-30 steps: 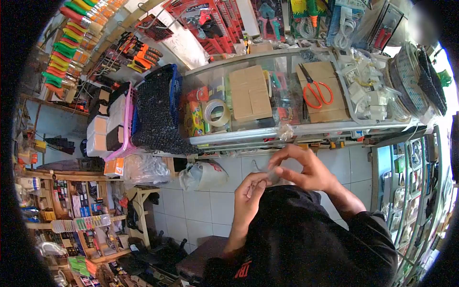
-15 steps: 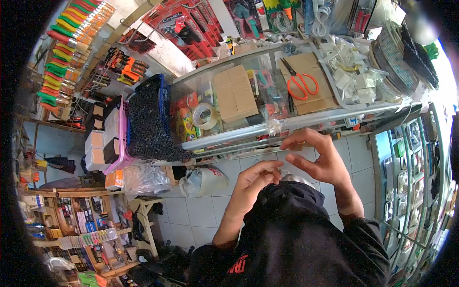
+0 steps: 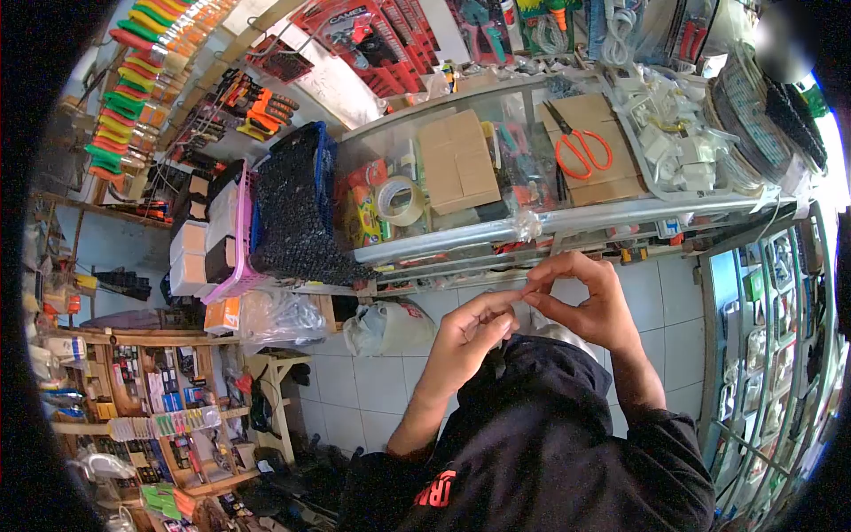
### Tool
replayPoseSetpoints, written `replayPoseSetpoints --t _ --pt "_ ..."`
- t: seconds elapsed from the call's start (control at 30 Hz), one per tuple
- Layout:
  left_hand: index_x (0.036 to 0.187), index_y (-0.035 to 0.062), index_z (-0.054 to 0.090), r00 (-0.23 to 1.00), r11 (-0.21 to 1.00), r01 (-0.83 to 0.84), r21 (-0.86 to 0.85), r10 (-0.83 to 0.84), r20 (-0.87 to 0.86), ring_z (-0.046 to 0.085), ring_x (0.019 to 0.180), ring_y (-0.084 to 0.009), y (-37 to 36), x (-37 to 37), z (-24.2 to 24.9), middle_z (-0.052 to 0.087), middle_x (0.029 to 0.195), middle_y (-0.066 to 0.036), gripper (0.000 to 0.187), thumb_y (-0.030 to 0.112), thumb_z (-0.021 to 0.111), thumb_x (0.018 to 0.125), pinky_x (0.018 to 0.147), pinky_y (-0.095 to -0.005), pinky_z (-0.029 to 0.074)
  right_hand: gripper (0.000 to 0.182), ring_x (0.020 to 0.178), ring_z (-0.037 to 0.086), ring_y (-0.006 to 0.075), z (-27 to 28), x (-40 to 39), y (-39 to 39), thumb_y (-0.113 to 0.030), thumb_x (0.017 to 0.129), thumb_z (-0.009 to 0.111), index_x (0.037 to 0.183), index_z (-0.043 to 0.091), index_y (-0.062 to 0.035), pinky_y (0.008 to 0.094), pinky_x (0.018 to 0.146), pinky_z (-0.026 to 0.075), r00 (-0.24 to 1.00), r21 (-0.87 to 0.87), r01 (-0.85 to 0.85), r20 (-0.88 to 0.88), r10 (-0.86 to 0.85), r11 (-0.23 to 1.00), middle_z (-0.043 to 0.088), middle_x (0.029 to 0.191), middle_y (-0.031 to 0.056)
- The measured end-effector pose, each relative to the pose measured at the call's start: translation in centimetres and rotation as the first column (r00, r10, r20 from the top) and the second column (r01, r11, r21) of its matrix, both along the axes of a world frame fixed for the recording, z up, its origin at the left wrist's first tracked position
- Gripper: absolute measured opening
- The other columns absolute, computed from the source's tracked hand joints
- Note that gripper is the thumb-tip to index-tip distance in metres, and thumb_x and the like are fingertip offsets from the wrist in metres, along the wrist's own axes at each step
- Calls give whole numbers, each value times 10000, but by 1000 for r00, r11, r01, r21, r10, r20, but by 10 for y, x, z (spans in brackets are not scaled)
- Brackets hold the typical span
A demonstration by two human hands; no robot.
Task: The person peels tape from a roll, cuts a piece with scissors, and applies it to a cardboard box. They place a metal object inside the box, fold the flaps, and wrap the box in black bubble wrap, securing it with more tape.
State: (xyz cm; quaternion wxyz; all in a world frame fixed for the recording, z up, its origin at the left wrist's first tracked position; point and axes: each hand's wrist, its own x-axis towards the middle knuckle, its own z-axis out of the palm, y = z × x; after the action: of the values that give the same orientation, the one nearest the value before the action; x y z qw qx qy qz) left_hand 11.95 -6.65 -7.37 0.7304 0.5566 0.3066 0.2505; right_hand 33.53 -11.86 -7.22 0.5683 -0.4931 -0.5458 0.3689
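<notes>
Fingertips meet in front of our chest: our left hand (image 3: 468,332) and our right hand (image 3: 585,301) come together just below the edge of the glass counter (image 3: 620,217). Our right thumb and forefinger are pressed together at the tips, and the left forefinger reaches up to touch that same spot. Something very small or thin seems to be pinched there, but we cannot tell what it is; it is too slight to make out. The other right fingers arch loosely above, and the left fingers curl inward.

We judge this to be fine work between the fingertips, and to do it well we should keep both hands close to the body, elbows tucked in, so the pinch stays steady. We should press lightly, only enough to hold the piece, and let the left forefinger guide rather than pull. Losing a small piece over the tiled floor (image 3: 381,381) would likely mean a hard search.

On the counter, well apart from our hands, lie the orange scissors (image 3: 581,151), a roll of tape (image 3: 401,200) and cardboard boxes (image 3: 458,161). A crumpled clear wrapper (image 3: 529,226) sits at the counter's front edge, just above our right hand.
</notes>
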Motion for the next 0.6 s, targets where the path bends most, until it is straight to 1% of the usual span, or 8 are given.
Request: replayPoseSetpoints --t 0.07,0.17,0.27,0.37,0.47,0.5,0.57,0.6 --pt "1368 -24 606 1000 999 -5 48 5 13 575 912 -81 -1 -3 -1 641 965 -5 369 95 624 1019 843 -247 473 275 890 698 156 2 -6 -1 -5 832 816 1084 707 -12 320 836 557 999 -33 4 -44 -5 999 752 966 75" --pt "1374 -29 597 998 996 -51 78 53 -25 583 930 -82 -3 -5 -2 644 971 -5 380 72 636 1010 864 -248 474 259 887 692 148 2 -12 -1 -7 838 813 1076 713 -13 317 842 555 998 -49 1 -70 -4 999 749 969 72" --pt "1360 -31 599 992 990 -124 71 121 36 594 948 -81 -2 -8 -11 646 987 -9 381 50 659 993 874 -248 474 247 887 688 142 1 -18 -2 -13 843 812 1071 718 -13 313 846 554 997 -47 -8 -80 4 999 747 969 67" --pt "1315 -28 617 978 984 -167 63 157 136 597 947 -78 -7 -4 -13 654 1014 -13 359 38 691 970 878 -246 472 236 893 688 144 1 -22 -4 -20 851 810 1068 718 -11 311 852 552 996 -63 -7 -86 1 998 746 966 65" --pt "1244 -22 636 981 966 -183 183 168 93 593 929 -80 -10 -6 -15 661 1029 -18 308 45 719 955 877 -247 470 215 908 714 146 2 -26 -6 13 857 793 1043 687 -2 312 845 560 999 -51 13 -44 -15 999 756 952 75" --pt "1211 -18 644 976 958 -213 190 200 87 592 922 -81 -12 -7 -15 663 1027 -22 277 53 722 955 872 -248 470 209 915 727 146 2 -28 -7 31 859 785 1031 672 1 312 839 565 999 -39 24 -25 -25 999 760 945 79" --pt "1144 -10 660 963 940 -270 207 259 78 589 908 -83 -12 -10 -15 666 1022 -28 216 69 729 955 862 -250 471 191 924 725 147 1 -31 -8 22 869 783 1024 674 1 311 848 563 998 -32 38 -49 -39 999 761 957 83" --pt "1111 -10 667 963 930 -271 247 262 70 590 902 -89 -11 -12 -16 667 1016 -34 186 74 728 956 854 -253 471 183 928 724 147 -1 -32 -9 18 874 781 1021 675 0 311 853 562 997 -29 41 -60 -43 999 762 964 86"
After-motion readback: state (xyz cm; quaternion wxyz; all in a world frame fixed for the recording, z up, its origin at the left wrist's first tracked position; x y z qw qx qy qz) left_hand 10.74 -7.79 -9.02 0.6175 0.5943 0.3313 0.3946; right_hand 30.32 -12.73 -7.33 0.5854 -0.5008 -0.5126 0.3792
